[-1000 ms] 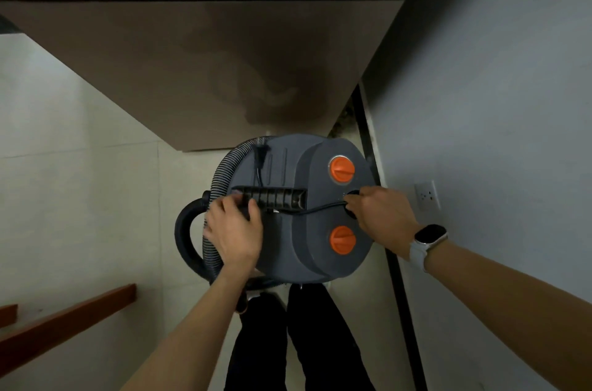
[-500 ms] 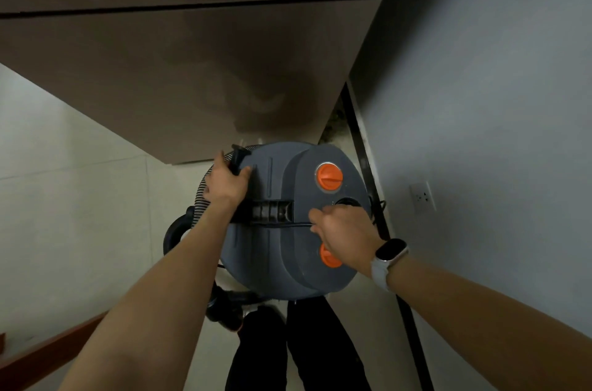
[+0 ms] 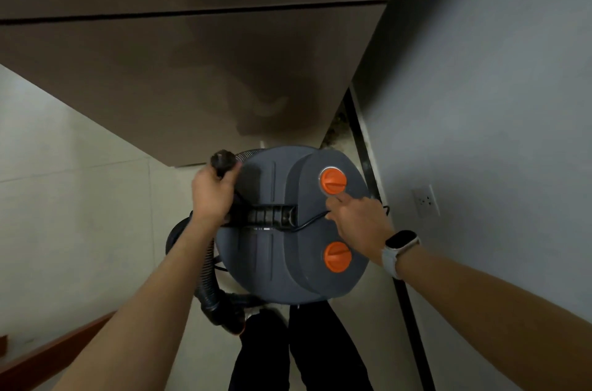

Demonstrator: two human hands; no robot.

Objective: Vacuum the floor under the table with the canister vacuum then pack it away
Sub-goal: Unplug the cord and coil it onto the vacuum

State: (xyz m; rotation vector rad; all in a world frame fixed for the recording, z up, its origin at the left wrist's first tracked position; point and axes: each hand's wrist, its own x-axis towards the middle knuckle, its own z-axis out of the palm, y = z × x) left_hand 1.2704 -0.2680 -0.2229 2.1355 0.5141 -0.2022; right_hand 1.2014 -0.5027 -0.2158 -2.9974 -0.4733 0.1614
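A grey canister vacuum (image 3: 278, 249) with two orange knobs stands on the floor in front of my legs, beside the wall. Its black ribbed hose (image 3: 209, 275) is coiled around its left side. My left hand (image 3: 213, 195) is closed around the black power plug (image 3: 222, 160) at the vacuum's far left edge. My right hand (image 3: 358, 221) rests on the lid between the knobs, index finger stretched toward the upper orange knob (image 3: 333, 181). The thin black cord (image 3: 307, 224) runs from the carry handle (image 3: 266, 214) under my right hand.
A brown table (image 3: 192, 86) stretches just beyond the vacuum. A grey wall with a white socket (image 3: 426, 200) lies to the right, with a dark skirting strip (image 3: 362, 134) below it. A red-brown wooden edge (image 3: 54, 355) shows at bottom left on the pale tiled floor (image 3: 80, 214).
My left hand has left the carry handle and lifted the plug at the vacuum's far left edge. My right hand shifted on the lid, back toward the upper knob.
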